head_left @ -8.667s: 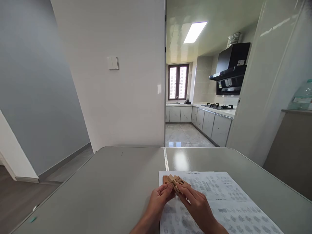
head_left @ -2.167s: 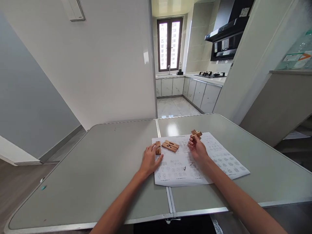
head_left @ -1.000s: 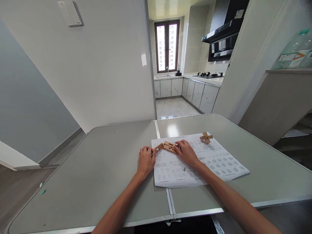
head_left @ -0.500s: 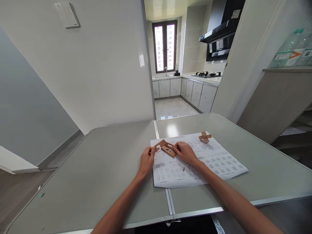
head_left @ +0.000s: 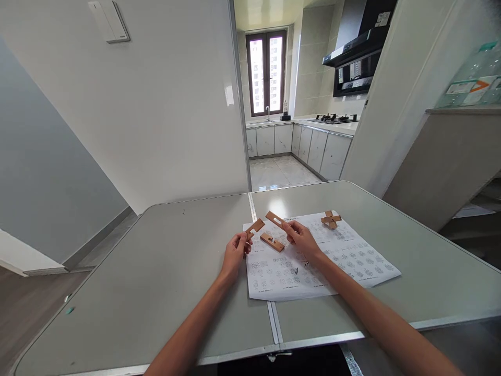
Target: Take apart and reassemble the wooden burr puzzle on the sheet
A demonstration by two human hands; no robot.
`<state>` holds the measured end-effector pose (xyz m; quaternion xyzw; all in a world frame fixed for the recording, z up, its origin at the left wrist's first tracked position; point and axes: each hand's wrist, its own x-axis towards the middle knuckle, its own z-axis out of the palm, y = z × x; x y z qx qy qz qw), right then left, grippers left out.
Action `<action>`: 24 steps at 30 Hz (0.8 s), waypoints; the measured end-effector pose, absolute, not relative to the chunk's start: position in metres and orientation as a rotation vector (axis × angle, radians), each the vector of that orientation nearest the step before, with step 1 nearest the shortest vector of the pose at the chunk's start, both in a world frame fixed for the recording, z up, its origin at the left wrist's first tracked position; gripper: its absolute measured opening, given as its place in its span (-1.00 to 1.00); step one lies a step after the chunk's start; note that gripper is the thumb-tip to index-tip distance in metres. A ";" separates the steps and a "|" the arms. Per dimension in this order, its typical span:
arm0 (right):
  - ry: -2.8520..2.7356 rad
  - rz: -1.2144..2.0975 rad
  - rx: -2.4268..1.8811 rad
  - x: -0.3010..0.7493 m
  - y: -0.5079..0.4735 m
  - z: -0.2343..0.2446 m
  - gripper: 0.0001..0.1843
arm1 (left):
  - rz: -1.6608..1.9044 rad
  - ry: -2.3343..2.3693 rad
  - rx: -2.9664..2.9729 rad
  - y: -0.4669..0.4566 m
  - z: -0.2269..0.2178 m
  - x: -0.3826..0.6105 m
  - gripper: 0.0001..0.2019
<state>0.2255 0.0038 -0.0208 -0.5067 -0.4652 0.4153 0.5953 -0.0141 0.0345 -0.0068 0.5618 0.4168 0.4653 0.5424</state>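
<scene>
My left hand (head_left: 237,247) is closed on the lower end of a notched wooden puzzle piece (head_left: 257,226), which points up to the right. Between the fingers of my right hand (head_left: 299,236) is a slotted wooden puzzle piece (head_left: 274,218), tilted up to the left. Under and between them, a third wooden puzzle piece (head_left: 272,242) with a cut-out lies on the printed paper sheet (head_left: 274,287). At the sheet's far right sits an assembled cross-shaped wooden puzzle (head_left: 331,220); neither hand touches it.
The sheet lies across the metal seam (head_left: 274,324) of a grey-green table (head_left: 188,261). A small green bit (head_left: 69,310) is near the table's left edge. Plastic bottles (head_left: 469,83) stand on a ledge at right. Beyond the doorway is a kitchen with a stove (head_left: 334,119).
The two held pieces, close together over the third piece before, have been drawn apart and raised. The third piece now shows fully on the paper. The view has shifted slightly.
</scene>
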 end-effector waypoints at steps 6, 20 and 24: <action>-1.043 1.048 -1.100 0.226 0.004 -0.019 -0.46 | 1.078 0.976 1.330 0.034 -0.007 -0.014 -0.47; -1.118 1.077 -1.099 0.220 -0.002 -0.009 -0.46 | 1.056 1.008 1.557 0.034 -0.014 -0.012 -0.48; -1.164 1.113 -1.086 0.219 -0.005 -0.006 -0.47 | 1.039 0.973 1.470 0.033 -0.012 -0.011 -0.45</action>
